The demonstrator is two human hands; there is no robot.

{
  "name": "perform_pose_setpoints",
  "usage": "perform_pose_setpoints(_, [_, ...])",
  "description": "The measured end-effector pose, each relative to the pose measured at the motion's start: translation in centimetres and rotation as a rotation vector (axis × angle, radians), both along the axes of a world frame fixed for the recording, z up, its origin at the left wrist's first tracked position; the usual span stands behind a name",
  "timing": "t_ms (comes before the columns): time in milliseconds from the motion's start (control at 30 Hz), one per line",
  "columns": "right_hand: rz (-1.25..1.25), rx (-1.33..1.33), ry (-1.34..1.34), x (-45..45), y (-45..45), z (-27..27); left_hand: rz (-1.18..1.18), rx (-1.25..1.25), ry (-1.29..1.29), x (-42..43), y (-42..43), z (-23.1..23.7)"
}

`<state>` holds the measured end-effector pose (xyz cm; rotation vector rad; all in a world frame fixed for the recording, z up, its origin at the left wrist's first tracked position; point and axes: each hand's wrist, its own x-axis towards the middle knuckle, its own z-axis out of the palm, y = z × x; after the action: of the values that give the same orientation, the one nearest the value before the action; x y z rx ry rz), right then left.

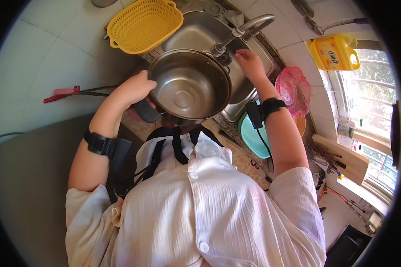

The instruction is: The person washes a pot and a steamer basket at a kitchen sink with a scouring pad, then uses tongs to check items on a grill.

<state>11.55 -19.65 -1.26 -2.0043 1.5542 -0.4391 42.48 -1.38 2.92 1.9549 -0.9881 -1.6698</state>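
A wide stainless steel pot (190,85) is tilted over the near edge of the steel sink (200,25), its inside facing up. My left hand (138,87) grips the pot's left rim, the thumb over the edge and the fingers hidden behind it. A black pot handle (147,110) sticks out below that hand. To the right of the pot, my right hand (250,63) hovers over the sink by the faucet (254,25), fingers bent, with nothing visible in it. A dark mesh scourer (225,58) lies between the pot and this hand, partly hidden by the faucet's spout.
A yellow plastic basket (145,25) stands left of the sink. On the right counter are a pink bowl (293,90), a turquoise basin (254,137) and a wooden cutting board (344,157). A yellow detergent jug (334,53) stands by the window. Red-handled tongs (65,93) are at the left.
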Motion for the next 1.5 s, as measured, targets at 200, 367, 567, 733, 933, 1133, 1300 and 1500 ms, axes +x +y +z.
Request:
perform_pose_setpoints(200, [0.016, 0.137, -0.138, -2.7, -5.8, -1.5, -0.208, 0.276, 0.042, -2.4, -8.0, -2.0])
perform_pose_setpoints(367, [0.047, 0.085, -0.154, -7.0, -10.3, -0.3, -0.169, 0.487, 0.227, -3.9, -13.0, -4.4])
perform_pose_setpoints(567, [-0.070, 0.072, -0.080, -9.7, -15.4, -2.8, 0.006, 0.485, 0.139, -5.4, -17.7, -8.1])
perform_pose_setpoints(733, [-0.053, 0.191, 0.188, -8.8, -21.0, -5.9, -0.052, 0.105, -0.138, -5.8, -18.4, -12.0])
perform_pose_setpoints(933, [0.062, 0.066, 0.429, -5.5, -25.1, -9.1, 0.031, -0.153, -0.124, -8.3, -18.1, -11.5])
perform_pose_setpoints(1133, [-0.014, 0.304, 0.343, -6.5, -28.7, -12.8, -0.163, -0.072, -0.464, -7.6, -18.4, -10.8])
perform_pose_setpoints(1300, [0.125, 0.536, 0.175, -9.5, -30.8, -14.8, -0.292, -0.220, -0.698, -7.4, -18.6, -10.6])
perform_pose_setpoints(1500, [-0.083, 0.288, -0.030, -10.4, -26.4, -13.8, -0.272, -0.256, -0.675, -8.2, -18.8, -10.4])
